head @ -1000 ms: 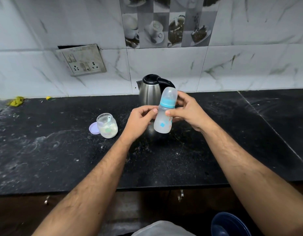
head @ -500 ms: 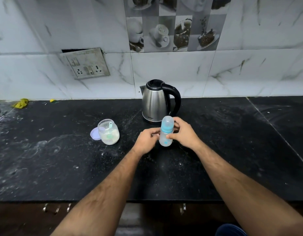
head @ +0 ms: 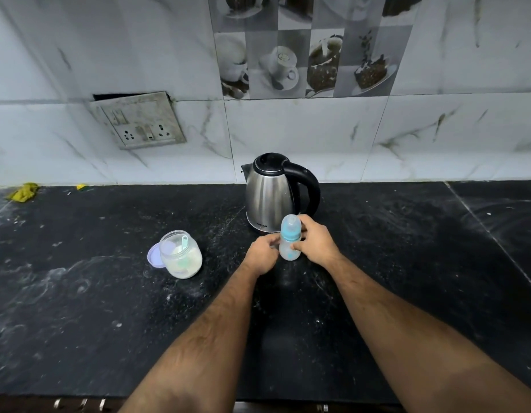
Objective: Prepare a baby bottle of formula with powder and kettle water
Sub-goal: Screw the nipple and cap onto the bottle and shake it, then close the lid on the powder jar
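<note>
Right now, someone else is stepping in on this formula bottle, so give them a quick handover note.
Left hand: fingers on the lower body of the baby bottle.
Right hand: wrapped around the bottle from the other side.
The bottle is upright at the counter, just in front of the kettle, cap and blue collar still on; I cannot tell what is inside.
The powder jar stands open to the left, scoop inside, its lid lying beside it.
Done: things laid out, jar opened.
Left: uncap the bottle, add powder and kettle water, close, mix.
</note>
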`<state>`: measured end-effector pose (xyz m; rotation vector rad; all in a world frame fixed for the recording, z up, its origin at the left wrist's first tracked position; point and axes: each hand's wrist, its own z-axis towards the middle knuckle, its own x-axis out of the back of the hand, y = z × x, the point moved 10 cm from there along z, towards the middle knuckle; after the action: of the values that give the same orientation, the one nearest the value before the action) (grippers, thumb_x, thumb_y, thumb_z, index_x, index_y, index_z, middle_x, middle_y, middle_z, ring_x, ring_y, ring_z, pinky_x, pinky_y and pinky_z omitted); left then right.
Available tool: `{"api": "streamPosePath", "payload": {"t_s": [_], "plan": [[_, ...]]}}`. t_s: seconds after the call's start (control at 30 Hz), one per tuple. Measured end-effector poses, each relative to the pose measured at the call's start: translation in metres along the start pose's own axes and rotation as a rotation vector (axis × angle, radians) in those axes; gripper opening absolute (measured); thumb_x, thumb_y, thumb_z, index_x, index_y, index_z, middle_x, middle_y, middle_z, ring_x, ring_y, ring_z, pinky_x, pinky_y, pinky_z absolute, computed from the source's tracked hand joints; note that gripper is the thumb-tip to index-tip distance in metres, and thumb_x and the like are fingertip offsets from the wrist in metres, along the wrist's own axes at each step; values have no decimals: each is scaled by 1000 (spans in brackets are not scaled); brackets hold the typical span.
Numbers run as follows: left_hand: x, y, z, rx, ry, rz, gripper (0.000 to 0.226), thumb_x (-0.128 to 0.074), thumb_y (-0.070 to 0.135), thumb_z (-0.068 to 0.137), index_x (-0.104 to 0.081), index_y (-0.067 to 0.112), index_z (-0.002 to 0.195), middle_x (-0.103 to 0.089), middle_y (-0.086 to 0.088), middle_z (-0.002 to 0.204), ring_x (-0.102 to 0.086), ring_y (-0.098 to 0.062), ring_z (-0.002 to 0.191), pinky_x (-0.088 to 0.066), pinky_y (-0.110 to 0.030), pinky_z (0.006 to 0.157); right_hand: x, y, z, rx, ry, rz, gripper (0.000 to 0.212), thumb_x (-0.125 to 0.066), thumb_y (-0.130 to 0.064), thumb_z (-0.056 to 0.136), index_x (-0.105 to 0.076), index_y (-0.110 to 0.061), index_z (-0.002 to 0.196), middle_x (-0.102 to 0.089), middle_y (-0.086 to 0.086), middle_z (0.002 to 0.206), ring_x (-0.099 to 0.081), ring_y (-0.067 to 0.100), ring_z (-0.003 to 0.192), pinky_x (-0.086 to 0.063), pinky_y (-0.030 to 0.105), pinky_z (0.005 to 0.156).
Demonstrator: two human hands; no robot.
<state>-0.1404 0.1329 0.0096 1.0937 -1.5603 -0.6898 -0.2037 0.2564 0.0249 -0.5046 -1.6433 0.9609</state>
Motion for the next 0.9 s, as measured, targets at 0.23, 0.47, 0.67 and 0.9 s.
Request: {"api": "streamPosePath", "payload": {"t_s": [0.23,0.47,0.67,0.9], "plan": [[-7,-9,17,13,-16,-33,54,-47,-6,89,-56,19,136,-67,-3,127,-59,-29,120,-47,-40,101,-4,13,15,-53,-6,-23,61,-75,1,74,-56,-21,127,-67,0,114,-63,19,104,-54,37,93],[-7,-33,14,14,68,-3,51,-59,12,89,-54,23,138,-66,9,124,-61,-18,120,-43,-33,108,-11,42,1,-163,29,-48,83,-81,-9,72,-41,-18,145,-61,8,126,-62,22,112,-51,40,100],[11,-70,-14,28,179,20,52,-54,3,86,-55,13,137,-65,-4,128,-61,-14,115,-41,-31,110,-19,52,-57,-214,234,-133,22,-76,-24,81,-60,-17,93,-56,-2,82,-59,19,83,-44,29,73],[53,-104,-56,10,239,-37,40,-59,6,91,-60,12,131,-66,6,115,-63,-10,108,-45,-24,102,-92,14,-62,-121,35,-76,14,-78,-23,80,-64,-19,81,-64,-3,77,-63,16,78,-51,29,77]]}}
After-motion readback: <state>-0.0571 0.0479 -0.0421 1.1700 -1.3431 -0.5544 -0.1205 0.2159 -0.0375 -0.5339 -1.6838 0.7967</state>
